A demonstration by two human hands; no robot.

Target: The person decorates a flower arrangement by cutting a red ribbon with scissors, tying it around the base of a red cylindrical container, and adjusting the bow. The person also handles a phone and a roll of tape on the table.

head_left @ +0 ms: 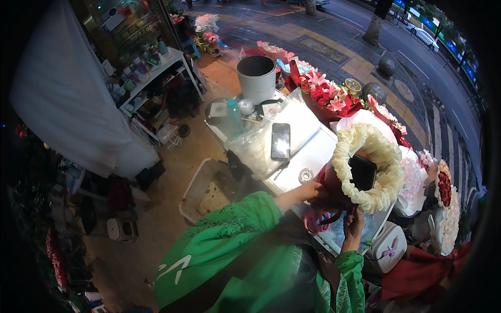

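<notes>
A bouquet wrap (342,151) with a ruffled cream rim stands tilted at the right of the table, dark red on its outside. Inside the ruffle sits a black square-looking liner (362,173). My left hand (311,191) is closed on the dark red side of the wrap. Below the ruffle, my right hand (354,223) pinches the wrap's lower edge, where a dark strip hangs; its fingertips are partly hidden. Scissors with pinkish-red handles (313,223) lie between my hands. A small clear roll of tape (306,176) rests on the white tabletop beside my left hand.
A phone (281,142) lies on clear plastic (250,154). Behind it stand a teal bottle (234,116) and a white bucket (256,78). Bouquets (329,94) line the table's far right edge. A plastic bin (195,180) sits on the floor, a white stool (389,250) at right.
</notes>
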